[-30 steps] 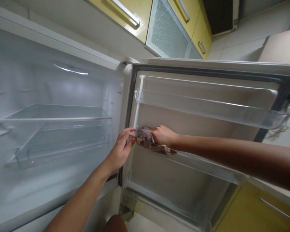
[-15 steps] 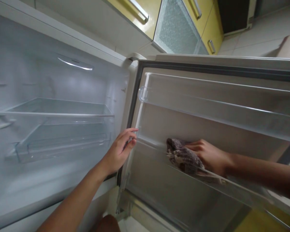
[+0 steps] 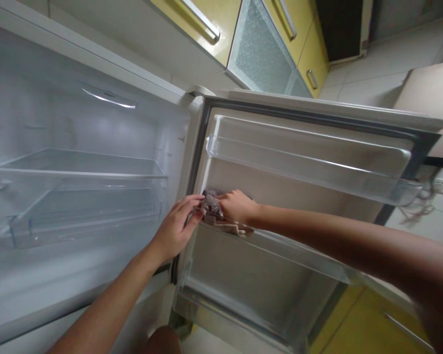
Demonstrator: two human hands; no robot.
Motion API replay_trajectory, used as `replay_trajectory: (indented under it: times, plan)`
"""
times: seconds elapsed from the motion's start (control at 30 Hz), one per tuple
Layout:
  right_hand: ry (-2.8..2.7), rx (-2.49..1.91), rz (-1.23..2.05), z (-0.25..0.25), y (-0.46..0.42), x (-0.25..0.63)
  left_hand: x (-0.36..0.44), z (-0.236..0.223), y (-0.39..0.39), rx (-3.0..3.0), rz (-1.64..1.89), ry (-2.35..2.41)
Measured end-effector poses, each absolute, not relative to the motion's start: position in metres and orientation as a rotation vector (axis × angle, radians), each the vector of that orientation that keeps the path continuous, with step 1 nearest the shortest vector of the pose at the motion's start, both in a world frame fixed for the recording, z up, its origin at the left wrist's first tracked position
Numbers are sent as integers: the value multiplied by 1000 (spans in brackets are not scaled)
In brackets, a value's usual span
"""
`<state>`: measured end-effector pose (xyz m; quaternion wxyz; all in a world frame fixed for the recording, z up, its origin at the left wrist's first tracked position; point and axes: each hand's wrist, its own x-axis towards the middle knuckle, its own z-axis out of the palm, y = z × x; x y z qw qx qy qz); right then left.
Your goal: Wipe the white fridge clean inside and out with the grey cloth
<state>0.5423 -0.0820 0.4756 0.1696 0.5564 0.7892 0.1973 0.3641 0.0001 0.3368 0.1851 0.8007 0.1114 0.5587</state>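
My right hand [image 3: 238,206] presses a grey-brown cloth [image 3: 212,204] into the hinge-side end of the middle clear door shelf [image 3: 295,250]. Its fingers are closed on the cloth, and a paler part of it hangs over the shelf's front rim. At that same end of the shelf is my left hand [image 3: 177,226], fingers and thumb on either side of the shelf's corner, right beside the cloth. The fridge door [image 3: 280,290] stands wide open, its inner face towards me.
An upper clear door shelf [image 3: 310,164] runs above my right arm. To the left, the fridge interior has a glass shelf [image 3: 96,160] and a clear drawer [image 3: 92,221]. Yellow cabinets [image 3: 206,24] with metal handles stand behind the door. A pale box-like surface [image 3: 431,103] is at the right.
My right hand has slid the cloth left along the middle door shelf to its hinge-side end, beside my left hand. The left hand stays at the shelf's end. The view has shifted slightly.
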Motion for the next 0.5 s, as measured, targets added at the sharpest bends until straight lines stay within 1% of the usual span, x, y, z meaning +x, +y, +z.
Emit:
replay_trajectory:
  times: [0.2, 0.33, 0.43, 0.5]
  plan:
    - [2475, 1497, 418, 470, -156, 618, 356, 335, 4, 2263, 1517, 287]
    - [2620, 1361, 359, 472, -212, 672, 359, 331, 10, 2298, 1606, 283]
    - [2588, 1364, 357, 483, -242, 684, 365, 328, 10, 2285, 1699, 276]
    - [2579, 1515, 439, 491, -257, 678, 367, 327, 9, 2254, 1726, 270]
